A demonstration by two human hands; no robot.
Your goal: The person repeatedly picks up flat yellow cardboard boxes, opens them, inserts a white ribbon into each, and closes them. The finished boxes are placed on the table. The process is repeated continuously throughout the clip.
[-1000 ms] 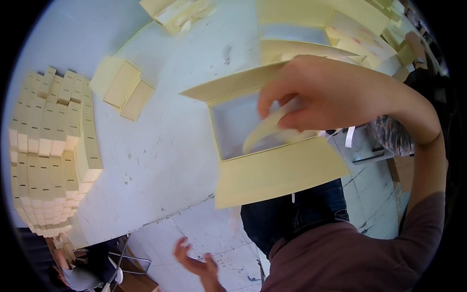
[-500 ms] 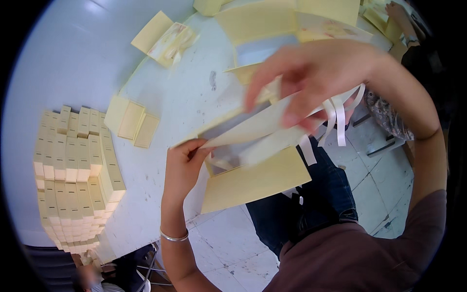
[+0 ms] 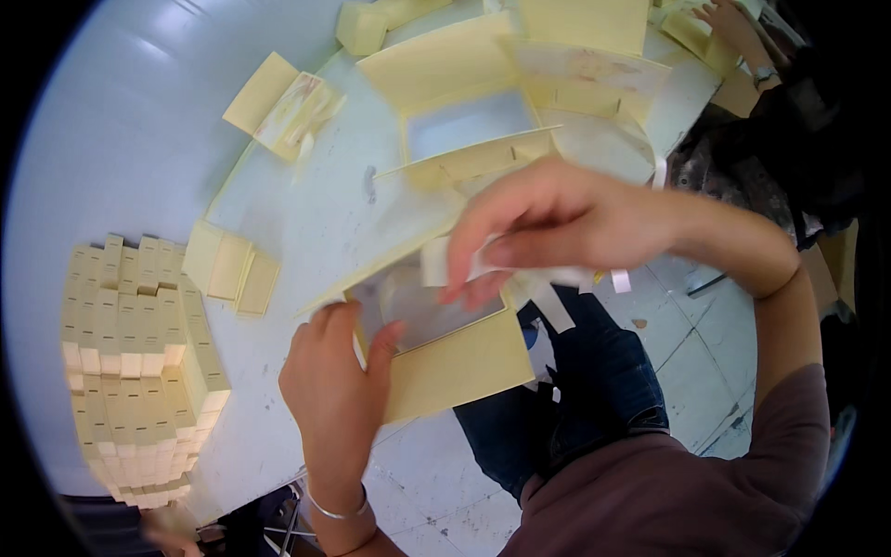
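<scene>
A cream-yellow box (image 3: 455,367) lies on the table before me, its near flap folded out and its greyish inside showing. My left hand (image 3: 336,367) rests at the box's left end, thumb spread apart from the fingers and reaching over the inside. Above the right part of the box is my right hand (image 3: 557,218), blurred, its fingers bent round white ribbon (image 3: 434,263). More loose ribbon ends (image 3: 554,308) hang past the box's right end, below that hand. The fingers hide part of what they hold.
Behind stands a larger open cream box (image 3: 445,70) with a pale blue inside. Smaller open boxes (image 3: 232,265) lie at the left. Many cream boxes form a stack (image 3: 139,362) at far left. Another person's hand (image 3: 729,26) works at the far right.
The white sheet stretched between my hands has left my left hand, which now lies on the box end. My right hand has come lower over the box, and the view has shifted.
</scene>
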